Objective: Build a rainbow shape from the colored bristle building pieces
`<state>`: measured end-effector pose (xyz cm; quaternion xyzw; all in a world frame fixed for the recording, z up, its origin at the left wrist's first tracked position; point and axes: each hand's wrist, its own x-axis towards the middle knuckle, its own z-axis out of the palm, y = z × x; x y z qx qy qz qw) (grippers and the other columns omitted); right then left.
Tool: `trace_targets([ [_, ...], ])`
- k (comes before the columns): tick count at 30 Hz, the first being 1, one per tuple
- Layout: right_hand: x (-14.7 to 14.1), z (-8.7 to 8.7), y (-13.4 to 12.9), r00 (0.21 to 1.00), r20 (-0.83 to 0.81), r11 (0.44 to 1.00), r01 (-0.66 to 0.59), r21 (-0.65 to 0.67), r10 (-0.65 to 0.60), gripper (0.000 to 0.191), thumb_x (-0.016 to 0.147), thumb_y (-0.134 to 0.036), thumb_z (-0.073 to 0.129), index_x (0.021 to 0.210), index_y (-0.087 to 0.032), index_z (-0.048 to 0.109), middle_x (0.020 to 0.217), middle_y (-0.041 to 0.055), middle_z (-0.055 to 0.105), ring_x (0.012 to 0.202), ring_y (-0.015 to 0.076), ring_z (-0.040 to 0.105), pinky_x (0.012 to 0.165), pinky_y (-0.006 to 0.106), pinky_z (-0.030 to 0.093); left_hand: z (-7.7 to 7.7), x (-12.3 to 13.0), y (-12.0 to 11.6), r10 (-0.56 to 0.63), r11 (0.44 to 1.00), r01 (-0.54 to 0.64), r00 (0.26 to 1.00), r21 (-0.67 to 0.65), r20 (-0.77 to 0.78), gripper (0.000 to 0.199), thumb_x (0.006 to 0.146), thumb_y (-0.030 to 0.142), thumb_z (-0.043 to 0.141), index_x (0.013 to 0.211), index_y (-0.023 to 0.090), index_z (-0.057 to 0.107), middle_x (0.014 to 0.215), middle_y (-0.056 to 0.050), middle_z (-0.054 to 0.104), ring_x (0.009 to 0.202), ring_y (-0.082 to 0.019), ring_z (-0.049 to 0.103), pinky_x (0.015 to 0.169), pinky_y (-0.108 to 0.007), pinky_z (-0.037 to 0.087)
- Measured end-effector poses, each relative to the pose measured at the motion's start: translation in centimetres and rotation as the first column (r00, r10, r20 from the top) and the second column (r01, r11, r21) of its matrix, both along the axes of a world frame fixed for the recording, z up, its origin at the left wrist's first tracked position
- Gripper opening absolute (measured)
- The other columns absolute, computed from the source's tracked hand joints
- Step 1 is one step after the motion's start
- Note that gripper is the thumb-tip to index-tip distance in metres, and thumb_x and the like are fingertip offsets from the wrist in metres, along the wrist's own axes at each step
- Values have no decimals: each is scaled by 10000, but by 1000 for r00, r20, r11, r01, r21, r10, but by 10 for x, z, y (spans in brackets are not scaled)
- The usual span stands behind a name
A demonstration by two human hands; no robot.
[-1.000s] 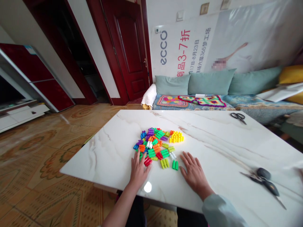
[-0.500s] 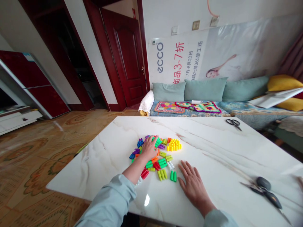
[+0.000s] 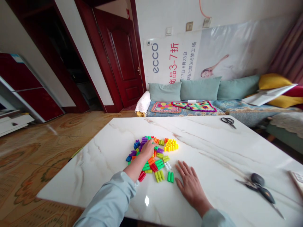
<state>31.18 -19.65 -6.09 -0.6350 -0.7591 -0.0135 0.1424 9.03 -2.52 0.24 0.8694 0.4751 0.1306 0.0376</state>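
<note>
My left hand reaches over a cluster of small rounded plastic pieces, its fingers curled down among green and purple ones. What lies between the fingertips is hidden. My right hand lies flat on the white marbled table, fingers spread, holding nothing. Beside it stand a pair of green pieces and two clear pieces. Yellow pieces form a tight group at the cluster's right end. Lime pieces, red pieces and blue pieces lie around my left hand and forearm.
Black-handled scissors lie near the table's far right edge. Closer on the right are a dark-handled cutting tool and a flat object at the edge. Behind the table stands a sofa with cushions.
My left hand's fingers have gone from stretched out over the pieces to curled in among them. My right hand stays flat on the table. The whole view has shifted slightly.
</note>
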Motion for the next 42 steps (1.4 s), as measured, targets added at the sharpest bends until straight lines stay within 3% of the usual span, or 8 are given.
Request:
trace_targets([
  [5,-2,0,0,1000,-15,1000,2,8,-2,527,924,-416,378,1412,-224,431,1522,49,310,1397,266,287,1116,509,248,1,-23,-24,-75,997,75,997,25,20,443,785,8,445,1070,240,692,1131,-53,564,1106,-184,527,996,-310,435],
  [9,-1,-2,1,1000,-22,999,3,33,-3,520,927,-423,372,1406,-229,439,1517,55,323,1394,270,293,1113,514,246,-3,-49,-34,-125,991,123,991,58,41,459,791,68,503,1189,255,636,1236,-57,547,1180,-208,493,1052,-358,401],
  [16,0,-6,1,1000,-19,999,2,38,-1,521,929,-430,374,1406,-231,435,1522,55,317,1397,269,285,1112,514,246,-5,-77,-39,117,988,-118,993,96,11,391,844,158,520,1211,254,615,1276,-79,544,1178,-237,509,1037,-411,410],
  [19,-1,-5,1,1000,-15,999,8,41,-7,519,931,-425,370,1405,-225,436,1523,50,316,1399,265,281,1115,508,242,-5,-69,-46,146,977,-154,987,147,64,376,849,140,499,1189,236,624,1265,-83,548,1189,-238,499,1038,-416,410],
  [24,-2,-2,-1,1000,-12,999,7,39,-7,515,929,-414,372,1402,-223,438,1518,44,326,1396,265,285,1115,500,239,-9,-33,-76,-58,992,42,989,121,135,317,882,272,522,1177,249,634,1260,-74,565,1195,-230,499,1056,-413,394],
  [30,-1,-1,-1,1000,-24,999,2,51,-1,518,922,-404,385,1405,-220,435,1513,61,339,1396,263,285,1113,499,237,-19,-13,-121,-230,973,230,973,9,36,654,775,525,647,1366,313,467,1491,-70,364,1380,-306,299,1140,-557,210],
  [36,-1,-1,-1,1000,-25,999,4,50,-2,512,928,-409,371,1399,-220,442,1511,60,344,1393,263,290,1114,492,234,-35,-22,-132,-211,977,206,972,52,109,385,845,265,587,1230,253,582,1417,-78,453,1348,-250,355,1132,-480,304],
  [42,0,-4,0,1000,-19,999,2,46,-1,519,932,-415,368,1408,-217,426,1523,47,321,1399,265,275,1115,501,229,-39,-36,-139,-264,964,255,951,75,163,479,812,28,386,1192,226,598,1310,-60,534,1287,-188,428,1104,-393,372],
])
